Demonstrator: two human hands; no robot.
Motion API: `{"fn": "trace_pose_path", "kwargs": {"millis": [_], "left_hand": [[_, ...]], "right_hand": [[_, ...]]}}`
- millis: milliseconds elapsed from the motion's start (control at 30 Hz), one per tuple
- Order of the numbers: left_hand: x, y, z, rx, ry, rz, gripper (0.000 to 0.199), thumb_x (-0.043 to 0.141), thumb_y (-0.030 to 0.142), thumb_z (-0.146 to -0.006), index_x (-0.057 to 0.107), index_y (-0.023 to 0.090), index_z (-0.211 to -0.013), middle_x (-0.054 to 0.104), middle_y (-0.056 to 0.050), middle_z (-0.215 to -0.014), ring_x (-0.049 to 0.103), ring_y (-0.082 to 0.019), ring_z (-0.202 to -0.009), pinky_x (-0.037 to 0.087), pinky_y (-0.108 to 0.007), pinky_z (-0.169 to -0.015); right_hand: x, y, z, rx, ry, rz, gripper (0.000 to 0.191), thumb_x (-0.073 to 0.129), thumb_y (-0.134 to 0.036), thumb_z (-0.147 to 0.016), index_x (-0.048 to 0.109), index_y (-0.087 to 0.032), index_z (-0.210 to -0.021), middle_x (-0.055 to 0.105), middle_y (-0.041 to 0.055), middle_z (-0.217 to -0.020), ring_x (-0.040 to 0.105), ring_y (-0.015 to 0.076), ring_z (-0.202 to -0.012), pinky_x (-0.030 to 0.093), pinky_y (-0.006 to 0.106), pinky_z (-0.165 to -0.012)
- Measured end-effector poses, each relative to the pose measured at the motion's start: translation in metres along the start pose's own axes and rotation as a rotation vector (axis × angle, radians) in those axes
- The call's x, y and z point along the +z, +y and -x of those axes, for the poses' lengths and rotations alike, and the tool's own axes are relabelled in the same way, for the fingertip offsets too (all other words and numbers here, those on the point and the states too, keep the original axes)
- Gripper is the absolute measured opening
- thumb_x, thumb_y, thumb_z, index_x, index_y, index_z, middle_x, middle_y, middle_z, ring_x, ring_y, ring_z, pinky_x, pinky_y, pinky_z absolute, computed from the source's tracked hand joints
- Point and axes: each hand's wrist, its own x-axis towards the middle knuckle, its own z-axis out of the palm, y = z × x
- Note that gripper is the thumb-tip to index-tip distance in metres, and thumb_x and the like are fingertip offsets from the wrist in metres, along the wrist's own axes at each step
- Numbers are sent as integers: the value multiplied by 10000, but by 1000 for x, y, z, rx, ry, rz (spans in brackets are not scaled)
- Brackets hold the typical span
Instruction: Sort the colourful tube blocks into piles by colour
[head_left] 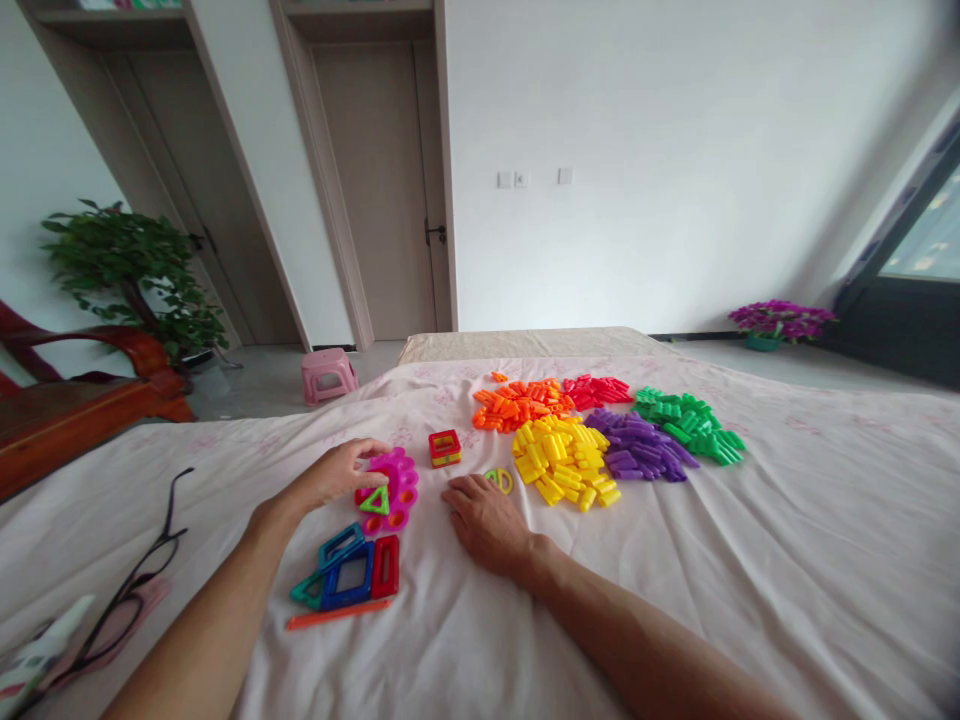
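My left hand (341, 477) is at the left edge of a pink scalloped ring (405, 470), with thumb and fingers curled on it. A small green triangle frame (375, 500) lies against the ring, just below my thumb. My right hand (486, 525) rests palm down on the cloth, its fingers slightly bent and its underside hidden. A yellow rounded piece (504, 481) shows just beyond its fingers. Between and beyond my hands sits a small stack of red and yellow square frames (445, 448). Nearer me lie a blue square frame (349, 577), a red frame (385, 566) and a teal triangle (306, 591).
Piles of yellow (562, 455), orange (521, 403), red (596, 390), purple (641, 445) and green pieces (690, 425) lie to the right on the pale cloth (787, 560). Eyeglasses (139, 580) and a white tube (45, 650) are at the left. A pink stool (330, 376) stands beyond.
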Motion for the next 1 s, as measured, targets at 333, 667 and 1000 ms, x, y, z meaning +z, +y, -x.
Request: {"fn": "trace_pose_path", "kwargs": {"millis": [333,667,1000], "left_hand": [[5,-18,23,153,-154,-536,402,820,265,-512,790,265,-913,692,-68,-969,615,-283,-957,463,-355,-890],[20,-1,29,180,-127,-501,463,754,204,-604,764,291,-1059,693,-72,-1103,615,-288,-1037,443,-341,-930],[38,-4,31,234,-169,-605,172,595,243,-825,732,258,-928,688,-44,-968,629,-210,-903,434,-293,-838]], "right_hand": [[3,0,-1,-3,1,16,290,484,-204,-947,632,-212,-1196,630,86,-1223,536,210,-1151,420,355,-1008],[3,-1,-1,-10,3,6,299,467,-201,-954,634,-209,-1201,627,88,-1242,538,209,-1159,424,359,-1020],[3,-1,-2,-1,2,5,303,473,-195,-945,637,-208,-1200,629,90,-1247,538,212,-1167,419,359,-1029]]}}
